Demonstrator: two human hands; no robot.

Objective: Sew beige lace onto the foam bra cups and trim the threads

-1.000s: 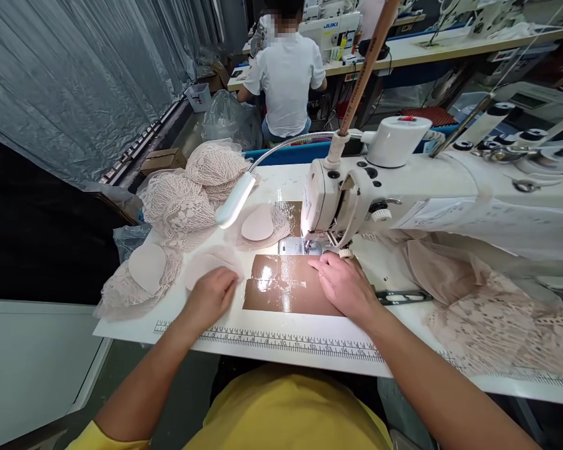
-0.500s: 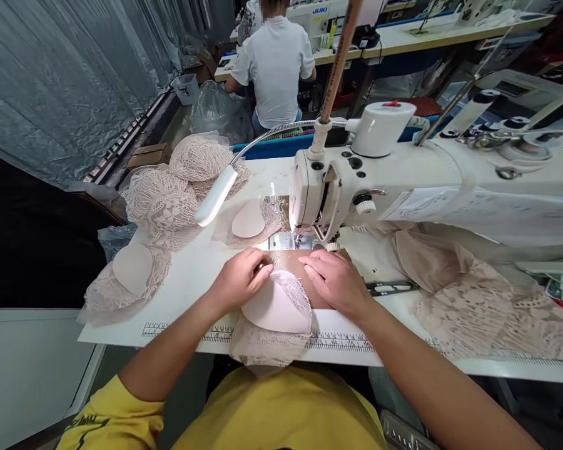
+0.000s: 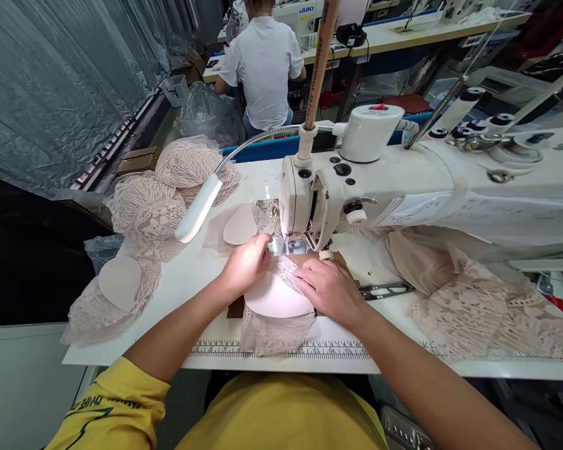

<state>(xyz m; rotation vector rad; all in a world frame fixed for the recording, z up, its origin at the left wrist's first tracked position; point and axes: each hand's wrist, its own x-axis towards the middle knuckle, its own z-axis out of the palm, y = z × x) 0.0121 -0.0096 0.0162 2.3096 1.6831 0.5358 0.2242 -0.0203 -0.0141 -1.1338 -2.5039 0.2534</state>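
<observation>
A pale foam cup with beige lace point(image 3: 276, 300) lies on the white sewing table point(image 3: 178, 294), just in front of the needle of the white sewing machine point(image 3: 319, 194). My left hand point(image 3: 246, 265) is closed on the cup's far left edge by the needle plate. My right hand point(image 3: 331, 290) presses flat on the lace at the cup's right side, fingers together. The lace hangs over the ruler strip at the table's front edge.
Stacked lace cups point(image 3: 169, 187) sit at the back left, another cup point(image 3: 117, 287) at the left edge, one point(image 3: 239, 225) behind the lamp head point(image 3: 199, 209). Thread snips point(image 3: 385, 289) lie right of my hand. Lace fabric point(image 3: 488, 306) piles on the right. A person in white point(image 3: 263, 62) sits ahead.
A second ago my left hand was on a cup to the left; it has brought the cup and lace in front of the needle, and both hands have pushed it further in.
</observation>
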